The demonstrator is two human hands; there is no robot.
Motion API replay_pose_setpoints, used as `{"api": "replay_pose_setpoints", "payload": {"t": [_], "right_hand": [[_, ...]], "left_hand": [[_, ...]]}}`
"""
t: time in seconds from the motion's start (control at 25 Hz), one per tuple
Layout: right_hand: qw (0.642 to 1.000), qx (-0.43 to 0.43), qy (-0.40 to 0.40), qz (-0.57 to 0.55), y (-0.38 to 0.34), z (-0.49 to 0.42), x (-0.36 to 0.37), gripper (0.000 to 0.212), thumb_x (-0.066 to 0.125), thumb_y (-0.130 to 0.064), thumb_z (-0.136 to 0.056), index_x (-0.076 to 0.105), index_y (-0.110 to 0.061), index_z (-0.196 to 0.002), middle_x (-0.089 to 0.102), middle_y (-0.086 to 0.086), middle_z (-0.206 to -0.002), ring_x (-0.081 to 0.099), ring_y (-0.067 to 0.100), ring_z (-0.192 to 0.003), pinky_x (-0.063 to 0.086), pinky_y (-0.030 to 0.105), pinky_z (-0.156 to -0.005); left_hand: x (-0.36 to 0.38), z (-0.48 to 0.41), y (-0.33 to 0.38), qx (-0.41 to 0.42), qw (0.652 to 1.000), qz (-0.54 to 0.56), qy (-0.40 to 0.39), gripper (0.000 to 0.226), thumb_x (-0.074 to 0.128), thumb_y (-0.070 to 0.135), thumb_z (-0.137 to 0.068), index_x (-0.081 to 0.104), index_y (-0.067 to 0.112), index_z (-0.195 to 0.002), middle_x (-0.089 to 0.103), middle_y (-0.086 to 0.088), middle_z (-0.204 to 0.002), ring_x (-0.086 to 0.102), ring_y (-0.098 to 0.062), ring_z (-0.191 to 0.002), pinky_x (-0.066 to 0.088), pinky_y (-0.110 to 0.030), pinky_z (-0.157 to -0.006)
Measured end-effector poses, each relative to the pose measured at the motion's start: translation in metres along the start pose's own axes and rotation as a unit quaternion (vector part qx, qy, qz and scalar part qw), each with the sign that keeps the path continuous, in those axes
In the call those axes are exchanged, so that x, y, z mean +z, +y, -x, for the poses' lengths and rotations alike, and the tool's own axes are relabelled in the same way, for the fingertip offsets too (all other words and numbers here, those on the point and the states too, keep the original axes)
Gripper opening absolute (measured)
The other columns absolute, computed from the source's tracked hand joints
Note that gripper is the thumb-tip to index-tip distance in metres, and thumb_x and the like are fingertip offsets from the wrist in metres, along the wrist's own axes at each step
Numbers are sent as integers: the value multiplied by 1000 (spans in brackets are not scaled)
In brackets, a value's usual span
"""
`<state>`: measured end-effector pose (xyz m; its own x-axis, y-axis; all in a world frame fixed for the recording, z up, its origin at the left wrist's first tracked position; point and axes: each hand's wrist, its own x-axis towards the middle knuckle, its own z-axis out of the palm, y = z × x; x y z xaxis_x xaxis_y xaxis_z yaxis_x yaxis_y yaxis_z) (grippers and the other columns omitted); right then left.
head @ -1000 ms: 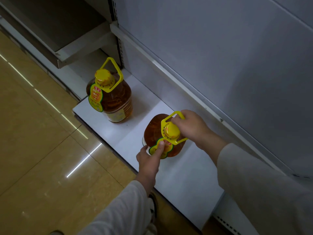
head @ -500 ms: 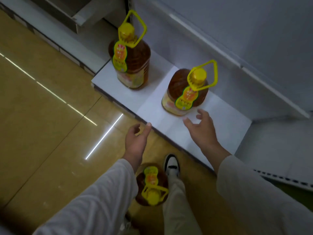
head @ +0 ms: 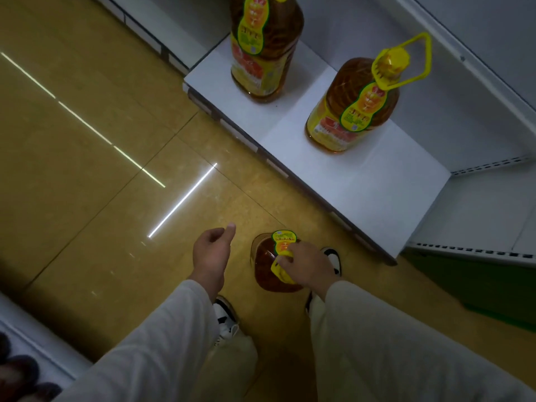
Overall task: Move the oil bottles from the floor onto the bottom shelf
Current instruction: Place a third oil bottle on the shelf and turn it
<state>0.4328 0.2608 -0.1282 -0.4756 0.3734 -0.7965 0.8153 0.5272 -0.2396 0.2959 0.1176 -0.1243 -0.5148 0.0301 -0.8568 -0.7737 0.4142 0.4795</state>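
Two amber oil bottles with yellow caps and handles stand upright on the white bottom shelf (head: 362, 187): one at the left end (head: 265, 50), one to its right (head: 352, 111). A third oil bottle (head: 266, 265) stands on the tan floor between my feet. My right hand (head: 307, 264) is down on its yellow handle, fingers curled around it. My left hand (head: 211, 252) hovers just left of that bottle, loosely curled and holding nothing.
My two shoes (head: 332, 258) flank the floor bottle. The shelf's right half is bare white board. A green base panel (head: 475, 285) sits lower right. Another white shelf edge with dark items (head: 17, 372) is at the lower left.
Both hands let go of the second bottle on the shelf and drew back. My view dropped to the floor, and my right hand came down onto the third bottle's handle.
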Motion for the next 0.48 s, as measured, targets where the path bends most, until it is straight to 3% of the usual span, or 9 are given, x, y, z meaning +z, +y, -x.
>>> {"api": "replay_pose_setpoints", "payload": {"t": [0.12,0.2,0.32,0.4,0.48], "right_hand": [[999,-14,-34,-28,-3,3,0,44,54,-53,-95,55,-17,-70,53,4,-71,59,32,-83,40,36,-68],[998,-17,-49,-35,-2,6,-1,48,54,-49,-97,42,-21,-60,42,0,-65,52,30,-78,35,34,-67],[997,-3,-27,-70,-3,12,-14,53,53,-44,-100,36,-17,-57,38,1,-62,49,28,-78,33,35,-67],[991,12,3,-130,2,19,-28,48,54,-42,-100,46,-11,-63,49,7,-68,54,29,-82,39,41,-70],[980,27,34,-195,14,31,-48,44,54,-41,-100,69,0,-92,70,17,-108,63,33,-106,49,42,-89]], "left_hand": [[0,3,-7,-14,1000,18,7,45,72,42,-91,66,10,-123,63,0,-113,58,-22,-107,49,-46,-103],[3,6,-10,-22,999,32,7,35,72,42,-91,67,14,-113,62,4,-106,57,-23,-109,48,-48,-105],[13,7,-15,-32,999,42,3,31,73,41,-90,68,16,-109,61,9,-102,54,-22,-110,46,-49,-107],[23,12,-18,-46,998,36,1,41,74,40,-90,67,13,-120,63,0,-118,52,-23,-111,45,-49,-107],[42,25,-16,-72,996,47,-10,51,74,40,-90,62,12,-131,58,-8,-135,50,-27,-115,45,-50,-104]]}}
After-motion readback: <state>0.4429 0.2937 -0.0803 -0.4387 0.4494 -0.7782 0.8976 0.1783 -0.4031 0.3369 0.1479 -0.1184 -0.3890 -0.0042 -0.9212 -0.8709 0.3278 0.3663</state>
